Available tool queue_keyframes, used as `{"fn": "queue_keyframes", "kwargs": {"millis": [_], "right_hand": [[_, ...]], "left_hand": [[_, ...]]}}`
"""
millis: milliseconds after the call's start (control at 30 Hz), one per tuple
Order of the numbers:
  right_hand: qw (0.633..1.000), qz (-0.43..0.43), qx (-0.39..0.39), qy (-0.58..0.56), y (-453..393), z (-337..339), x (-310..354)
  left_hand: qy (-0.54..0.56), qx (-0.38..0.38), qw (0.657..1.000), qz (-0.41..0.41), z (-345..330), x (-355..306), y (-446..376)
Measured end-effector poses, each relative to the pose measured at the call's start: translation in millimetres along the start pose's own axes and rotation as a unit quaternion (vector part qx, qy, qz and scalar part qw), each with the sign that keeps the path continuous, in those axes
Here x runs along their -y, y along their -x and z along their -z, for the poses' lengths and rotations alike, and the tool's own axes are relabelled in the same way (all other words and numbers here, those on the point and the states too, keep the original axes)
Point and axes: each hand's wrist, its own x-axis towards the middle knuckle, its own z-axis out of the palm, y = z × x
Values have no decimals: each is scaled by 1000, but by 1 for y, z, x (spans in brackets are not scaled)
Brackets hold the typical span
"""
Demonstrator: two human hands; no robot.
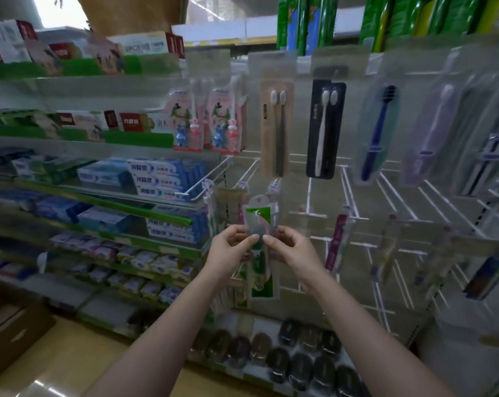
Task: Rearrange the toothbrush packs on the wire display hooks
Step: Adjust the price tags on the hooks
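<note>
A clear toothbrush pack with a green and white card (260,224) stands upright in front of the wire hooks (354,193), low in the middle of the display. My left hand (231,247) pinches its left edge and my right hand (288,247) pinches its right edge, thumbs almost meeting across its front. The pack's lower end (264,285) hangs below my hands. Above it hang a beige two-brush pack (277,127) and a black two-brush pack (324,130). A blue brush pack (378,130) and a lilac one (434,133) hang to the right.
Pink children's brush packs (211,121) hang at upper left. Toothpaste boxes (159,179) fill the shelves on the left. A purple pack (338,242) hangs right of my hands, among several bare hooks. Dark oval cases (299,359) lie on the bottom shelf. A cardboard box (10,328) sits on the floor.
</note>
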Motion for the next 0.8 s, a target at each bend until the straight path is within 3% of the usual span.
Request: {"fn": "queue_keyframes", "kwargs": {"millis": [400,633,800], "right_hand": [[987,-17,-155,-25,-75,-105,-77],[980,-36,-197,-7,-71,-108,-152],[979,-21,-201,-9,-68,-95,-225]], "left_hand": [[-28,108,993,37,91,98,-90],[-24,137,990,23,81,172,-98],[-78,140,986,-40,63,248,-97]]}}
